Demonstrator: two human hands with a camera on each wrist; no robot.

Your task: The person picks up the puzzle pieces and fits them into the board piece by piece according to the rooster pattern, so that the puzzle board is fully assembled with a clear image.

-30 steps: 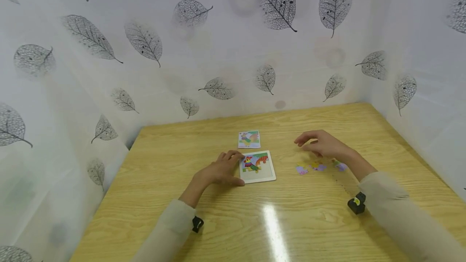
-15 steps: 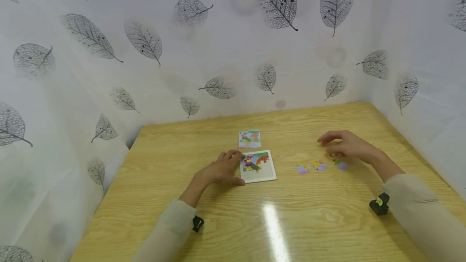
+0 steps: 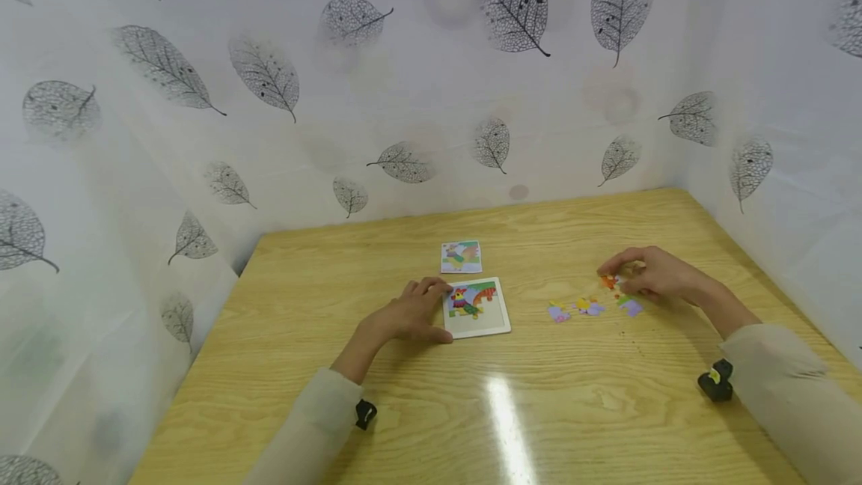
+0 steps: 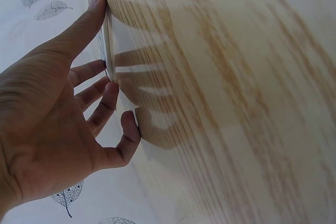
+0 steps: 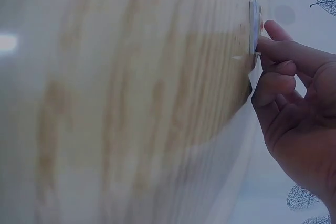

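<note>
A white-framed jigsaw tray [image 3: 498, 320] lies on the table, with a partly assembled rooster picture in its upper part. My left hand [image 3: 411, 314] holds the tray's left side, thumb at the near corner and fingers at the far one. In the left wrist view, the thumb and fingertips meet the thin edge of the tray [image 4: 108, 40]. My right hand [image 3: 656, 273] has its thumb and index finger at either side of an orange puzzle piece [image 3: 610, 281]. The right wrist view shows the curled fingers of the right hand [image 5: 299, 87] low against the tabletop; their grip is partly hidden.
Several loose puzzle pieces, among them a lilac piece [image 3: 558, 313], a yellow and lilac piece [image 3: 590, 307] and a green and lilac piece [image 3: 631, 307], lie right of the tray. Behind it is a rooster picture card [image 3: 461, 257]. A leaf-patterned curtain [image 3: 431, 96] surrounds the wooden table [image 3: 323, 268].
My right hand has moved right past the loose pieces and lowered, its thumb and index finger coming to the orange piece. My left hand stays on the tray.
</note>
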